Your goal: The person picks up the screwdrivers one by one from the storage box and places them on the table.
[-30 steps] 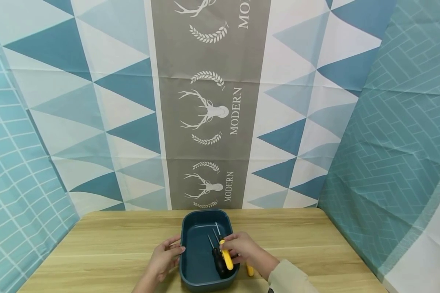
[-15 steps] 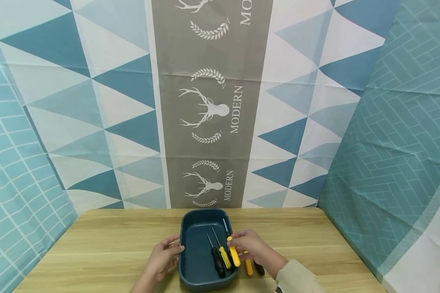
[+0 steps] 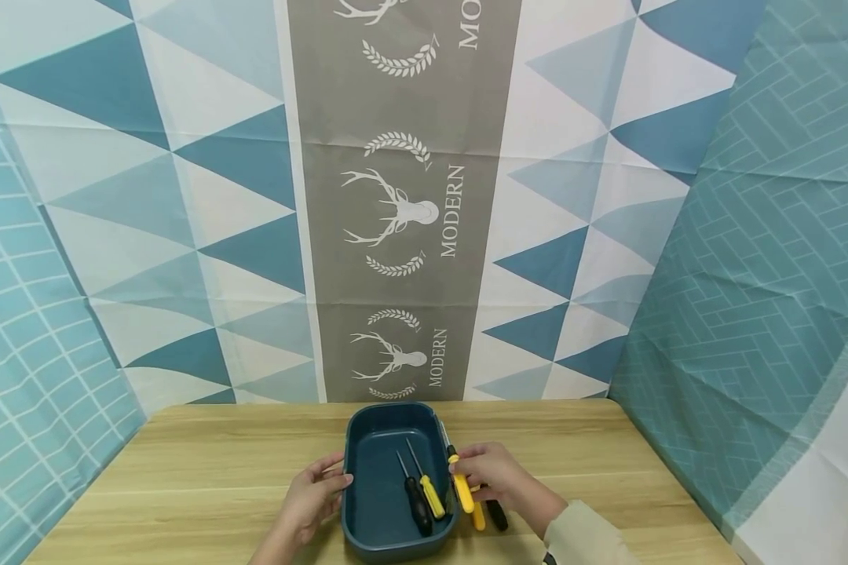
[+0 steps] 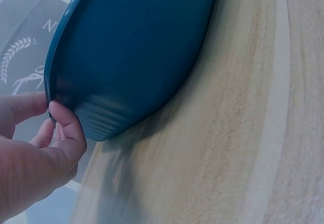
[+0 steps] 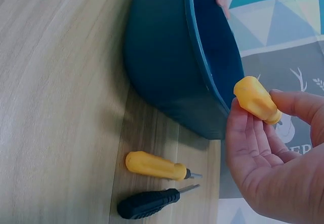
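A dark blue plastic bin stands on the table. My left hand pinches its left rim between thumb and fingers, plainly seen in the left wrist view. Inside lie a black-handled screwdriver and a yellow-handled screwdriver, shafts pointing away from me. Over the right rim, my right hand holds an orange-yellow screwdriver by its handle, shaft pointing forward. On the table right of the bin lie another orange-yellow screwdriver and a black screwdriver, partly hidden below my right hand in the head view.
The wood-grain table extends on both sides of the bin. Behind it hangs a patterned cloth with triangles and deer heads. Blue-green cloths close off the left and right sides.
My right hand has moved right with the orange-yellow screwdriver, from above the bin's inside to over its right rim. The screwdrivers inside now show more fully. My left hand stays at the rim.
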Demonstrator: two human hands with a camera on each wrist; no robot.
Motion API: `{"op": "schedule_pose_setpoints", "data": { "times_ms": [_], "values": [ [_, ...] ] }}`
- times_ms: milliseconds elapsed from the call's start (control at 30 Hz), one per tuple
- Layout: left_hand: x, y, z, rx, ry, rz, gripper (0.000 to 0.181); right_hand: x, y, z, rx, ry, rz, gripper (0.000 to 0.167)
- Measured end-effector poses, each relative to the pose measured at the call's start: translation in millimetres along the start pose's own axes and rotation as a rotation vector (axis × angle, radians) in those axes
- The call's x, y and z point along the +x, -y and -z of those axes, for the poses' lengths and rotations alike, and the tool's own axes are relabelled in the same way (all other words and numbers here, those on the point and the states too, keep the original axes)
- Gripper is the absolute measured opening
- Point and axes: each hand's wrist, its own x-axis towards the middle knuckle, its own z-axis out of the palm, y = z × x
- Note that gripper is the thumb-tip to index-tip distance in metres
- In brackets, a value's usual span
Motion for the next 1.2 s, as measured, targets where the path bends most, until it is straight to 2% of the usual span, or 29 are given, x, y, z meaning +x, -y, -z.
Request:
{"op": "schedule_pose_setpoints", "data": {
  "times_ms": [433,633,1200],
  "values": [
    [-0.5,-0.3,1.9,0.021,0.005,-0.003,0.054,-3.1,-6.2,12.7,0.029,-0.018,0.002,0.047],
    [-0.8,-0.5,2.5,0.027,0.007,0.0,0.055,-3.6,-12.2,19.7,0.048,-0.03,-0.022,0.048],
    [-0.4,0.4,2.6,0.02,0.008,0.002,0.055,-3.1,-27.5,30.7,0.019,-0.039,-0.038,0.052]
  ]
}}
